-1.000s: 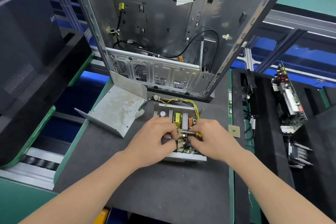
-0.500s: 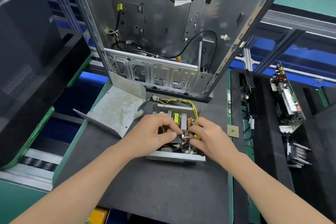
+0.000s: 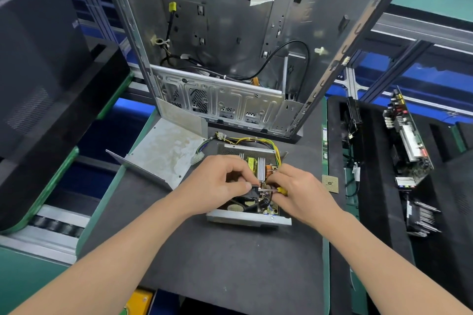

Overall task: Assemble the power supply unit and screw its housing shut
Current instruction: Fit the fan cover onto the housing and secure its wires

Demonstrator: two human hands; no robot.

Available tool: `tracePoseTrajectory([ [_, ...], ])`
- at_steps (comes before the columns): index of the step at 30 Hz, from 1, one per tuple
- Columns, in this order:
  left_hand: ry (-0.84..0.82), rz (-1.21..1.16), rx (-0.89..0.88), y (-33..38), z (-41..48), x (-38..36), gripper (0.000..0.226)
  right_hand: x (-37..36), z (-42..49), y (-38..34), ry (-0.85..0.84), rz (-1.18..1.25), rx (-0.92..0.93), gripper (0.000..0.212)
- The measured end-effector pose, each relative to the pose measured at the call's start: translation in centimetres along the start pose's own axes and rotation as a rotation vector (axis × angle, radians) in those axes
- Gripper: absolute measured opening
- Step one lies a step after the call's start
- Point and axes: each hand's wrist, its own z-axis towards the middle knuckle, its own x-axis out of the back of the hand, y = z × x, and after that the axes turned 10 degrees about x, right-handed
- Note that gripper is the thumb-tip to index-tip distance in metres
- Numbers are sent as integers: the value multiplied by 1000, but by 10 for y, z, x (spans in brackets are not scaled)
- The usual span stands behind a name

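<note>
We noted left hand (image 3: 217, 184) fingers pinching a black part (image 3: 254, 191), right hand (image 3: 299, 192) gripping a yellow tool (image 3: 281, 190); both masked the power supply unit (image 3: 248, 220); cover (image 3: 166, 153) lay alongside.

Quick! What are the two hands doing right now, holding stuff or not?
Left hand: pinching a small black part inside the open power supply unit.
Right hand: gripping a yellow-handled screwdriver.

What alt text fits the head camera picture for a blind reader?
A left hand pinches a part inside an open power supply unit while the right hand holds a yellow-handled screwdriver to it. Its metal cover lies left; a computer case stands behind.
</note>
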Motion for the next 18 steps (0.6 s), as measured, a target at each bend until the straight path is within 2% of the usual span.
tracePoseTrajectory([
  [4, -9, -103, 27, 3, -1, 0, 19, 1, 7, 1, -84, -39, 3, 6],
  [9, -4, -229, 33, 5, 0, 1, 20, -2, 17, -1, -206, -159, -73, 11],
  [18, -12, -234, 12, 3, 0, 6, 20, 2, 26, 0, -257, -163, -121, 23],
])
